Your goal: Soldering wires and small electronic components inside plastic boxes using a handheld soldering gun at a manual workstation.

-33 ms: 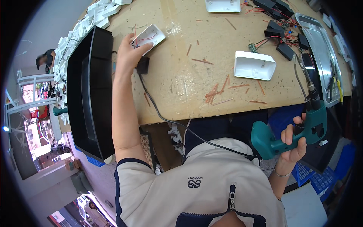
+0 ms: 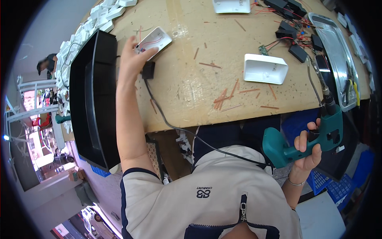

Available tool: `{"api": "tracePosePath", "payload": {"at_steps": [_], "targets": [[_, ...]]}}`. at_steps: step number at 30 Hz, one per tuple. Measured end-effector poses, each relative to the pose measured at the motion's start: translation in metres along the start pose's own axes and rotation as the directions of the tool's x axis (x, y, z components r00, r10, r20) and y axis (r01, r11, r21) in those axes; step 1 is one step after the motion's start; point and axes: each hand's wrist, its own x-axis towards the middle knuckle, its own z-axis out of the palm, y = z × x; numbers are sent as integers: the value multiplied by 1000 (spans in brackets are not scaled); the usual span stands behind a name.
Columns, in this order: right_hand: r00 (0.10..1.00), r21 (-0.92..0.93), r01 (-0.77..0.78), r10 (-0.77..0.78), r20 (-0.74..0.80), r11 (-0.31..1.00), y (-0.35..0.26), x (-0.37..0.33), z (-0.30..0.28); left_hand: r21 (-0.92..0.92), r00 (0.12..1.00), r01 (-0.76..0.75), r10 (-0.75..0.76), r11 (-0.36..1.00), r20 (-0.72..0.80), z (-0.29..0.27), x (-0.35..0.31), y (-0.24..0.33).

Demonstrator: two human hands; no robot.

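Observation:
At the far left of the table, my left hand (image 2: 135, 59) reaches over a small white plastic box (image 2: 162, 38) with thin red wires inside. Its thumb lies over the near rim, and its fingers are spread around the left end. On the right, my right hand (image 2: 308, 149) grips a teal soldering gun (image 2: 274, 147) by its handle. The black front and thin metal tip point away from me, with a bent metal tube beside the tip. From below my left wrist, beside a small black block (image 2: 148, 70), a black cord (image 2: 179, 127) runs to the gun.
A long black bin (image 2: 93, 99) stands left of my forearm. Another white box (image 2: 266, 69) sits right of centre beside a green circuit board (image 2: 263, 50). Copper-coloured strips (image 2: 223, 98) lie scattered. Black wired parts (image 2: 286, 30), a metal tray (image 2: 336, 44) and yellow-handled pliers (image 2: 352, 92) are at right.
The view has shifted slightly. My left fingers have drawn a little away from the white box's left end. My right hand keeps its hold on the soldering gun.

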Motion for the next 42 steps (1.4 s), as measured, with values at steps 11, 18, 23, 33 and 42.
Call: {"api": "tracePosePath", "payload": {"at_steps": [11, 18, 23, 33, 42], "targets": [[999, 148, 31, -32, 1, 989, -4, 1, -14, -137, 638, -736, 747, 663, 190, 91, -55, 150], [997, 133, 75, -75, -3, 988, -7, 1, -12, -202, 593, -458, 467, 866, 656, 157, -19, 194], [997, 154, 73, -75, 4, 985, -7, 2, -16, -445, 827, -175, 376, 878, 419, 130, -2, 175], [994, 179, 12, -31, 102, 984, -1, 10, -12, -350, 942, 29, 92, 936, 324, 59, -75, 94], [982, 268, -134, 91, 167, 954, 21, 24, 18, -292, 917, -107, 208, 950, 341, 51, -81, 68]]}}
